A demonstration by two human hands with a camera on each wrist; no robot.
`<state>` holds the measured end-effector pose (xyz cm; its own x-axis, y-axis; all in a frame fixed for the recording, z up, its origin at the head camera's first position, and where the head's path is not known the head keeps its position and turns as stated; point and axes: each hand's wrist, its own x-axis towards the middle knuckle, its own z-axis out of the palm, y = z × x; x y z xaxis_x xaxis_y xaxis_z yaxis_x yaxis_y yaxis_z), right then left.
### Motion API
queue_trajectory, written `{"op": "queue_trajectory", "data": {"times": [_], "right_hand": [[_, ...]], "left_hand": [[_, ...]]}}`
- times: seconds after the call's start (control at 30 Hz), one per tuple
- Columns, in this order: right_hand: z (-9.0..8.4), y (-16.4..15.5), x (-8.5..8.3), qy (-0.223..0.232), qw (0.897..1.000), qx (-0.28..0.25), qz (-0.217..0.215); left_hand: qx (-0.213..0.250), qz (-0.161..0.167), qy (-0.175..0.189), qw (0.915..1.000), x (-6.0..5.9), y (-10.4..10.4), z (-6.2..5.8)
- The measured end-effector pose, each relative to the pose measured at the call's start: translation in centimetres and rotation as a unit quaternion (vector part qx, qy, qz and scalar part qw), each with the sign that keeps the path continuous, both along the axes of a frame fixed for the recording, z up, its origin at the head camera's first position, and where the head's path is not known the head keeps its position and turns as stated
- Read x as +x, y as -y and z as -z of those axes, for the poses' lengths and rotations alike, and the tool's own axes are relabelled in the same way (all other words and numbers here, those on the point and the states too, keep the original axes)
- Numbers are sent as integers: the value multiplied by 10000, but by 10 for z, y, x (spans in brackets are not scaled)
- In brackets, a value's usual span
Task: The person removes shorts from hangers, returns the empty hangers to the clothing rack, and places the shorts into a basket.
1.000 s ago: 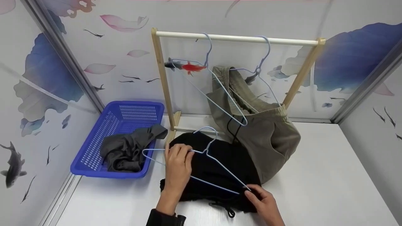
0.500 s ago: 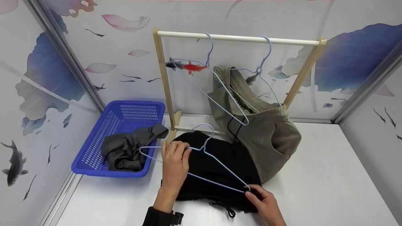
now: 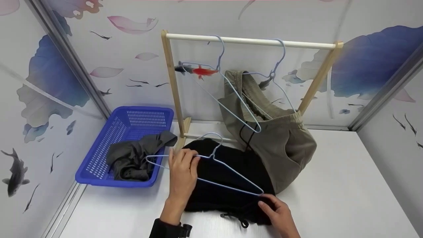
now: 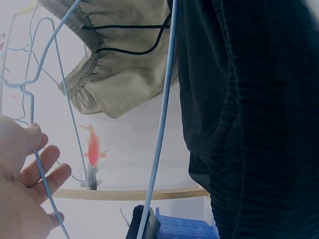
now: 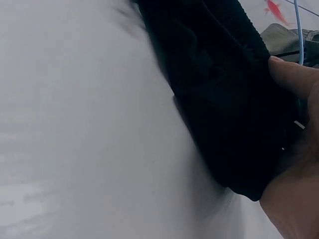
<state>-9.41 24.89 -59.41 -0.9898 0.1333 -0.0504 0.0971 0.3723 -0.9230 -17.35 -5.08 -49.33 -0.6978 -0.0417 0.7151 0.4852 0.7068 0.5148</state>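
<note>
A black garment point(image 3: 214, 198) lies on the white table point(image 3: 330, 198) in the head view, with a light blue wire hanger point(image 3: 238, 175) on top of it. My left hand point(image 3: 181, 172) grips the hanger's upper wire near its neck, fingers curled over it; the left wrist view shows the wire point(image 4: 159, 124) crossing my fingers point(image 4: 45, 169). My right hand point(image 3: 274, 208) pinches the black garment's near right edge just by the hanger's right corner. In the right wrist view the thumb point(image 5: 294, 74) presses on the black cloth point(image 5: 224, 99).
A wooden rack with a white rail point(image 3: 248, 40) stands behind, carrying an empty blue hanger point(image 3: 220, 49) and khaki shorts point(image 3: 284, 145) on a second hanger. A blue basket point(image 3: 145, 110) holding a grey garment point(image 3: 132, 158) sits at the left wall. Walls close in on three sides.
My left hand has drawn the hanger slightly to the left and away from me. The right hand has kept its place on the black garment.
</note>
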Motion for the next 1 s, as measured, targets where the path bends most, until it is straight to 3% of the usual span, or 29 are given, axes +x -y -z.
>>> {"op": "queue_trajectory", "data": {"times": [0.33, 0.7, 1.0], "right_hand": [[-8, 1, -2, 125, 9996, 252, 25], [-23, -1, -3, -331, 9983, 71, 472], [-23, -1, -2, -957, 9941, 101, 493]], "left_hand": [[-26, 71, -335, 9994, 1, -6, 3], [25, 281, -525, 9982, 4, -14, 0], [48, 515, -577, 9970, 5, -21, 0]]}}
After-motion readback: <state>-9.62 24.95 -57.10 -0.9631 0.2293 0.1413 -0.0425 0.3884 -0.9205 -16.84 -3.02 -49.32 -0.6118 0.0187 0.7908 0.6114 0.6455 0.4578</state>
